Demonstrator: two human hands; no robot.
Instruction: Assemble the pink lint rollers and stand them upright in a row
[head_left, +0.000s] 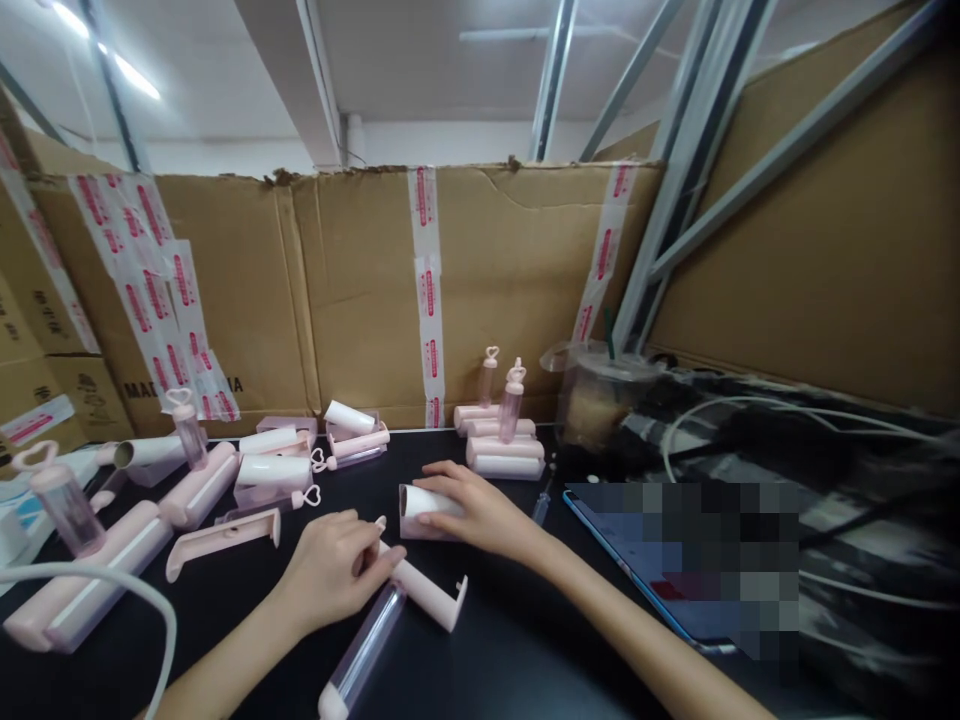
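My left hand [337, 570] is closed, pinching the end of a pale pink lint roller frame [431, 592] between thumb and fingers. A clear tube handle [367, 650] with a pink cap lies below those fingers, angled toward me; whether it joins the frame is hidden. My right hand [472, 505] is wrapped over a white sticky-paper roll [431, 502] that sits in a see-through pink cover [411, 522] on the black table. Fingers of the right hand rest along the roll's top and front. A small gap separates the two hands.
Lint rollers [124, 545] and loose parts crowd the left side; more rollers [506, 455] stand at back centre. A drink cup [592, 400], a small screwdriver [541, 505] and a blue-edged phone or tablet [637, 560] are rightward. A white cable [161, 610] curves lower left. Cardboard [360, 290] walls the back.
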